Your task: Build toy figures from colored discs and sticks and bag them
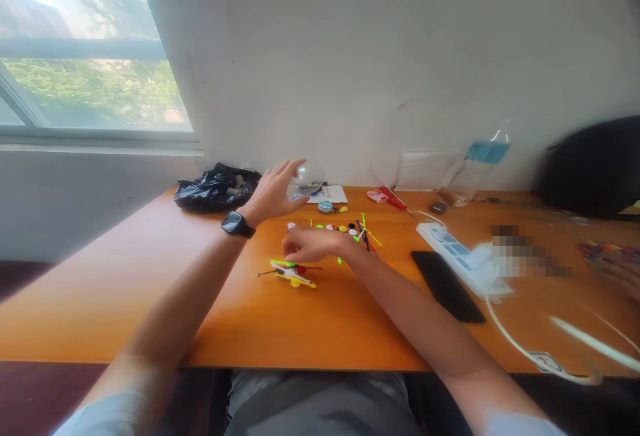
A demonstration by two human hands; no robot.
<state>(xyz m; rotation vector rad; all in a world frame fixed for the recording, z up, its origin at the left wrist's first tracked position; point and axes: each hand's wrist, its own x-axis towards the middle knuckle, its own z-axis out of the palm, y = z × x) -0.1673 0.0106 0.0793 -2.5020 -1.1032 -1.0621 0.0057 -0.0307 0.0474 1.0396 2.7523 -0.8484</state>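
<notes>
My left hand [277, 191], with a dark watch [238, 225] on its wrist, is raised over the back of the table. Its fingers are spread and hold nothing. Lower and nearer to me, my right hand [313, 245] has its fingers curled in; whatever they may pinch is hidden. Just under those fingers lies a small heap of thin plastic sticks [294, 276] in yellow, white, green and red, some with pointed tips. Beyond my right hand, small coloured discs [343, 228] form a loose row, partly covered by the hand. More sticks [365, 231] lie crossed to their right.
A black plastic bag [215, 188] sits at the back left. A round tin-like item [325, 207] and papers [334, 194] lie near the wall. To the right are a black phone-like slab [447, 286], a white power strip [457, 256] with cables, and a bottle [467, 179]. Another person's hand [617, 273] shows far right.
</notes>
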